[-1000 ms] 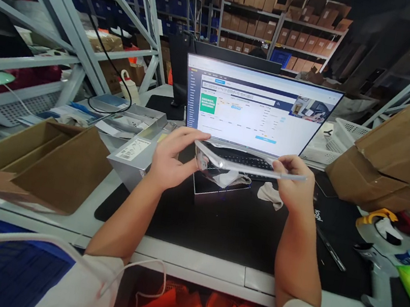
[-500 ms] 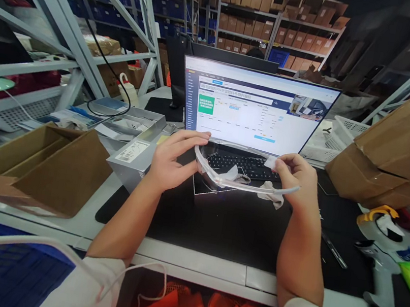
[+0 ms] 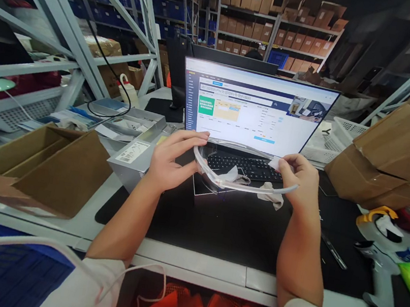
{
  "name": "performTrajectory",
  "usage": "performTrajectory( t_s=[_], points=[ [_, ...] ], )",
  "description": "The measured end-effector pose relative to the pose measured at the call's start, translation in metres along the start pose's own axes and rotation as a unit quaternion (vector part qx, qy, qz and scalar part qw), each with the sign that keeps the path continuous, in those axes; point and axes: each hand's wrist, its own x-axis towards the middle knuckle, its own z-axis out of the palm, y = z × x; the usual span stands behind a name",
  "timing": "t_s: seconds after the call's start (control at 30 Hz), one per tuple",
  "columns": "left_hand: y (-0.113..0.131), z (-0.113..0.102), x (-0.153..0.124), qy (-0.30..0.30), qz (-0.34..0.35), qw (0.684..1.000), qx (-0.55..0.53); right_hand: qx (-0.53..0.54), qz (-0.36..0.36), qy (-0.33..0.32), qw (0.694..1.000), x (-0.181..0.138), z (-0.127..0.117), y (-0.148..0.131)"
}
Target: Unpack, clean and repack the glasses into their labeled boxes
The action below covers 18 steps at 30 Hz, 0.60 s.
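Note:
Clear safety glasses (image 3: 207, 173) with pale, see-through temples are held up above the desk. My left hand (image 3: 171, 161) pinches the lens side between thumb and fingers. My right hand (image 3: 299, 178) is closed at the end of the far temple, with a small white piece, like a cloth or paper (image 3: 275, 163), between its fingertips. The near temple reaches to my right wrist. Behind the glasses is a black keyboard (image 3: 254, 168). A crumpled greyish cloth (image 3: 271, 196) lies on the black mat (image 3: 224, 233).
A lit monitor (image 3: 250, 109) stands behind the keyboard. To the left are an open cardboard box (image 3: 63, 173) and a grey box (image 3: 131, 155). A barcode scanner (image 3: 381, 277), a roll of tape (image 3: 380, 220) and stacked cardboard boxes (image 3: 390, 150) are at the right.
My right hand and the white piece have shifted slightly to the right. My left hand and the glasses have hardly moved. An orange panel now shows on the monitor.

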Motion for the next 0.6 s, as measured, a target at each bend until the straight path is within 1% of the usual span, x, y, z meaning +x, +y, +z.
performTrajectory(
  t_s=[0.2, 0.37, 0.6],
  points=[
    [-0.0016, -0.0039, -0.0015, 0.006, -0.007, 1.000, 0.010, 0.021, 0.000, -0.013, 1.000, 0.0016, -0.0030, 0.0025],
    [-0.0016, -0.0029, -0.0011, 0.003, -0.003, 1.000, 0.007, 0.030, -0.011, -0.030, 0.999, 0.0011, -0.0031, 0.0045],
    [-0.0003, -0.0003, 0.0002, -0.002, 0.001, 1.000, 0.021, -0.005, -0.015, -0.024, 1.000, 0.0004, -0.0044, 0.0022]
  ],
)
